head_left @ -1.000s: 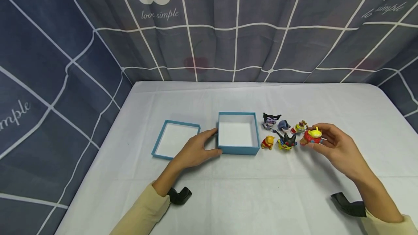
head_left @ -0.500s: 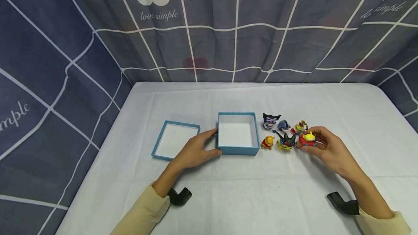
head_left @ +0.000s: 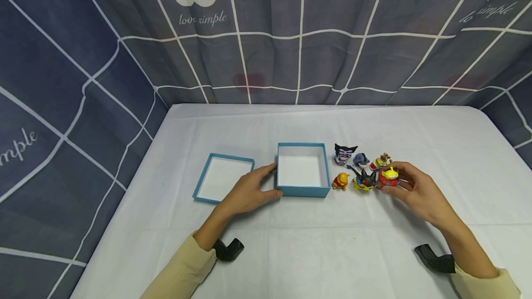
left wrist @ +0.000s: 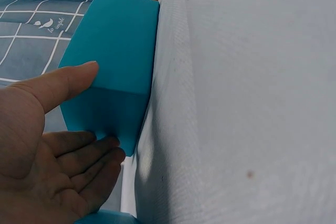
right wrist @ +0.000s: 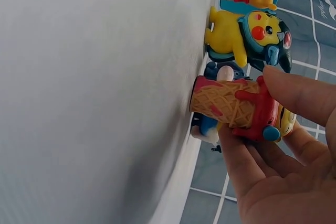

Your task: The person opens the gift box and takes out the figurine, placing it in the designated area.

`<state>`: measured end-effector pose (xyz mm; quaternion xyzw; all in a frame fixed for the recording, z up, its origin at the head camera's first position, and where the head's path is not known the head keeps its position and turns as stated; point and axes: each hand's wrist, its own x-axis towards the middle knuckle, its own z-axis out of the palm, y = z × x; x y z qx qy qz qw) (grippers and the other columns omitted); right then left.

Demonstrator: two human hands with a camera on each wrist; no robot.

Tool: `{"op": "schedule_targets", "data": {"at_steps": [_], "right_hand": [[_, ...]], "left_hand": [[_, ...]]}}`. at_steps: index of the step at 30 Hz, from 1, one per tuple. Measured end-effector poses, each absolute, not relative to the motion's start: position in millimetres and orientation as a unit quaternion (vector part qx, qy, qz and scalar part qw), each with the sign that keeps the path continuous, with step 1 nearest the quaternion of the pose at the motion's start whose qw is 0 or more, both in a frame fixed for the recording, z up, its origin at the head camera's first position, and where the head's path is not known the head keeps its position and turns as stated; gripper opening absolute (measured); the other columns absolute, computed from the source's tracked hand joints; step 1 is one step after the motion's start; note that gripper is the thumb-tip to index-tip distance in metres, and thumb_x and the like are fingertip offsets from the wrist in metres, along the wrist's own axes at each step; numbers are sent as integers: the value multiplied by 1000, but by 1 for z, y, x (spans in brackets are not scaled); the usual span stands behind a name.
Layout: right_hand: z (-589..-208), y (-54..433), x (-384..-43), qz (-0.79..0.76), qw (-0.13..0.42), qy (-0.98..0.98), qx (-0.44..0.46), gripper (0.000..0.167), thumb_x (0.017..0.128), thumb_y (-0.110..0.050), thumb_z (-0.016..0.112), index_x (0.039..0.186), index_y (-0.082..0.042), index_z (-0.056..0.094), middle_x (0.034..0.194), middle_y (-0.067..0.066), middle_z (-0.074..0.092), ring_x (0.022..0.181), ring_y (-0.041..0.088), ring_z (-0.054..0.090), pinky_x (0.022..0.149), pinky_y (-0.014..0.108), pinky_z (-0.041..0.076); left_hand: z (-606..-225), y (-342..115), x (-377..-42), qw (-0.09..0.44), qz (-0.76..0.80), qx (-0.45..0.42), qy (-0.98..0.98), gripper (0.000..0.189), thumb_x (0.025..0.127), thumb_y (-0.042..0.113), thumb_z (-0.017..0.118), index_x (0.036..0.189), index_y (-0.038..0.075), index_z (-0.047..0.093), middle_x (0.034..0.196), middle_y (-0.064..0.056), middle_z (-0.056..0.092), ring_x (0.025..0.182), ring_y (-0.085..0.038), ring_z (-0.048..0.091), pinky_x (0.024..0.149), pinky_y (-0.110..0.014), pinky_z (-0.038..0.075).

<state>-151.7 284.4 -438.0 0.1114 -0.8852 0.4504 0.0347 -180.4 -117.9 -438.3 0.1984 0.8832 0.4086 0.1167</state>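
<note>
My right hand [head_left: 417,193] grips a toy figurine [head_left: 389,177] with a yellow head, red drips and a waffle-cone base. In the right wrist view its cone base [right wrist: 223,100] is right at the white cloth, thumb and fingers around the red upper part. Just left of it stands a yellow figurine with a black hood [head_left: 365,180]. My left hand [head_left: 249,190] rests against the left side of an open blue box [head_left: 305,192], white inside. In the left wrist view the thumb lies along one face of the box [left wrist: 115,45] and the fingertips touch another.
A shallow blue lid [head_left: 201,188] lies left of the box, partly behind my left hand. Right of the box stand a bear figurine in red [head_left: 341,181], a black-eared figurine [head_left: 344,155], a blue figurine [head_left: 361,159] and a red-and-yellow figurine [head_left: 380,161].
My right hand has moved left with the cone figurine, bringing it beside the black-hooded one and upright. The left hand and the box have stayed in place.
</note>
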Motion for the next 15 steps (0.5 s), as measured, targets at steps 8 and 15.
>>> {"op": "schedule_targets", "data": {"at_steps": [8,15], "right_hand": [[-439,283,-151,425,48,-897,106,52,82,4,77,127,10,52,118,24,58,100,-15,48,85,2,39],[-441,283,-151,419,52,-900,107,52,81,3,78,127,9,54,118,25,58,101,-17,46,84,2,40]], "left_hand": [[-439,-118,-180,116,408,196,884,77,88,33,76,150,5,40,152,-11,41,142,-28,33,112,-46,31],[-441,-118,-181,119,406,194,885,78,88,34,76,151,6,40,153,-9,40,142,-25,33,113,-44,31]]}}
